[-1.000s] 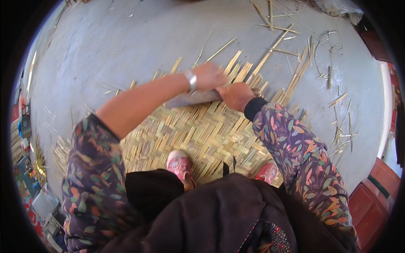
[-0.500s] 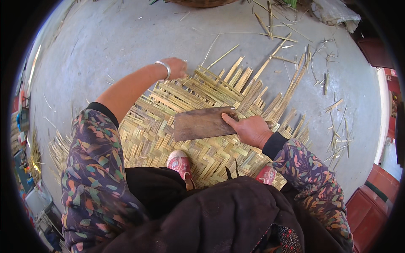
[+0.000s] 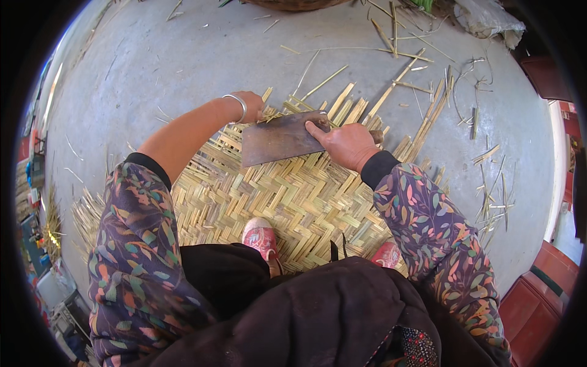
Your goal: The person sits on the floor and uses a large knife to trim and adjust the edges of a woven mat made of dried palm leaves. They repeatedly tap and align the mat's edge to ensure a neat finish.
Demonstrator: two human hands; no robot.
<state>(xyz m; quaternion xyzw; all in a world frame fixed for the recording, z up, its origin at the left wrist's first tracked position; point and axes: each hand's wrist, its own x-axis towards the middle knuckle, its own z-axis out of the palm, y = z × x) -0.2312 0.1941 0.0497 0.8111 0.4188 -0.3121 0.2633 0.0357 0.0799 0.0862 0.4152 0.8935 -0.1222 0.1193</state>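
Crouching over a woven bamboo mat (image 3: 287, 202) spread on a grey concrete floor (image 3: 153, 67), the person is working at the mat's far edge, where the loose strip ends (image 3: 351, 104) are fanning out unwoven. Starting at the left, the left hand (image 3: 249, 105), with a silver bangle (image 3: 237, 105) on its wrist, is resting at the far left corner of the mat, its fingers curled down onto the strip ends, seemingly to pin them flat; whether it is pinching one strip or merely pressing cannot be told. Next to it, a broad rusty cleaver blade (image 3: 278, 139) is lying nearly flat across the weave near the far edge, probably so its edge can tamp strips tight. The right hand (image 3: 345, 145) is closed around the cleaver's handle end, index finger stretched along the blade's back to steady it. Nearer the body, two red-patterned shoes (image 3: 262, 237) are standing on the mat's near edge, holding it still. Farther right, spare strips (image 3: 489, 202) are lying scattered over the floor.
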